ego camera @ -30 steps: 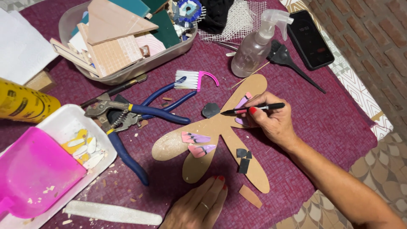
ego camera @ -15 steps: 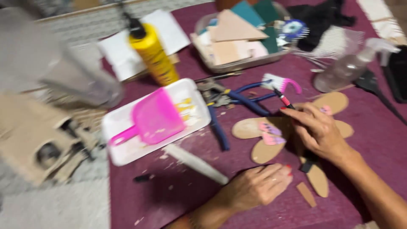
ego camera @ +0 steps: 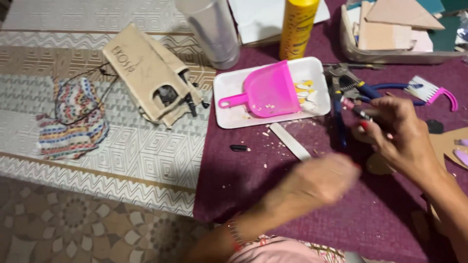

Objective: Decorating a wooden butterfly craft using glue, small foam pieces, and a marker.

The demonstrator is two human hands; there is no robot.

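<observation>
R hand (ego camera: 399, 134) hovers over the right part of the dark maroon cloth mat (ego camera: 273, 195), fingers pinched round a thin dark pen-like tool (ego camera: 363, 113), tip aimed toward the blue-handled pliers (ego camera: 351, 90); grip looks like a writing hold, prob. for fine marking. L hand (ego camera: 317, 182) is motion-blurred, low over the mat's middle, nearest the flat pale stick (ego camera: 290, 141); can't tell if it's closed or slack, nothing visibly in it.

The tan cardboard cut-out (ego camera: 448, 146) lies partly under the R hand at the mat's right edge, flat so it can be worked on.

Counts: 1 white foam tray (ego camera: 229, 104) near the mat's top-left, holding 1 pink plastic dustpan (ego camera: 268, 92) w/ scraps beside it, likely to catch waste. 1 yellow glue bottle (ego camera: 297, 27) and 1 translucent cup (ego camera: 209, 31), both upright at the far edge. 1 small brush w/ pink hooked handle (ego camera: 434, 92). 1 clear tub of card pieces (ego camera: 390, 29), top-right corner. Off the mat, left: 1 folded cardboard piece (ego camera: 148, 73), 1 striped knitted pouch (ego camera: 75, 122). 1 small black bit (ego camera: 239, 147) by the mat's left edge.
</observation>
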